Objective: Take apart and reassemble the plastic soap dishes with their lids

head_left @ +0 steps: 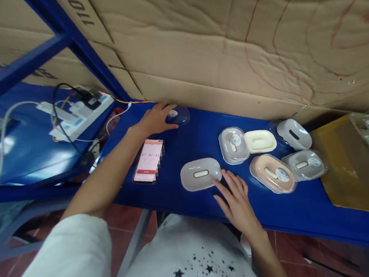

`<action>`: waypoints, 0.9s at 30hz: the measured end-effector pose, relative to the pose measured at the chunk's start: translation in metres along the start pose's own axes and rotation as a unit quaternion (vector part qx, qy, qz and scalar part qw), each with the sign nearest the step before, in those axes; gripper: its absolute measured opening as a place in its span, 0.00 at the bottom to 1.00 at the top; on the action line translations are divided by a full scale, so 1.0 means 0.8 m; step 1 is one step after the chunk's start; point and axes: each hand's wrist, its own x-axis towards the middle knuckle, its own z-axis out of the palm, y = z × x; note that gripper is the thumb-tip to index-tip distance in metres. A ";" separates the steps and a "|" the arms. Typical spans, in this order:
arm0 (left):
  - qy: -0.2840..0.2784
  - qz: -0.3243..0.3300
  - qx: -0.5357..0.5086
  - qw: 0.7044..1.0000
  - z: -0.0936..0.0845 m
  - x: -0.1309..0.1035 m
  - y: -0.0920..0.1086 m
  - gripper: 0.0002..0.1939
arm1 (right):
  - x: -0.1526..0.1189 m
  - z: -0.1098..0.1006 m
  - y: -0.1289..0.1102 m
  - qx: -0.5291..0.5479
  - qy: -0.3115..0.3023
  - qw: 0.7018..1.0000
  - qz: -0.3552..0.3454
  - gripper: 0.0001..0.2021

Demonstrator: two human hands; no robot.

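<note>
Grips open — left hand (159, 118) at clear cover (184, 116), right hand (236, 196) perhaps touching grey dish (190, 179).

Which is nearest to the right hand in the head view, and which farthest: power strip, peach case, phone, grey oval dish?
From the right hand:
1. Grey oval dish, at its fingertips
2. Peach case, to its right
3. Phone, left
4. Power strip, far left

Right hand (235, 198) perhaps touches grey dish (190, 176).
</note>
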 end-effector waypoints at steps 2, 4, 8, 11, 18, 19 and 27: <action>-0.015 0.008 -0.002 1.000 0.004 0.011 0.003 0.39 | -0.008 0.000 0.000 0.007 0.014 1.000 0.020 0.28; -0.003 0.017 -0.005 1.000 0.006 -0.002 0.020 0.36 | -0.012 -0.001 0.001 0.019 0.021 0.999 0.035 0.30; 0.077 0.101 -0.059 0.990 0.002 -0.085 0.084 0.36 | -0.007 -0.008 0.013 0.046 0.045 0.997 0.041 0.36; 0.118 0.114 -0.093 0.982 0.009 -0.159 0.133 0.36 | 0.011 -0.020 0.027 0.050 0.058 0.997 0.018 0.40; 0.132 0.093 -0.059 0.985 0.063 -0.234 0.175 0.33 | 0.054 -0.038 0.044 0.037 -0.026 0.994 -0.098 0.32; 0.134 0.096 -0.055 0.985 0.069 -0.236 0.176 0.33 | 0.056 -0.037 0.044 0.040 -0.035 0.993 -0.108 0.30; 0.142 0.105 -0.041 0.983 0.095 -0.258 0.181 0.39 | 0.042 -0.023 0.038 0.006 -0.015 0.990 -0.140 0.28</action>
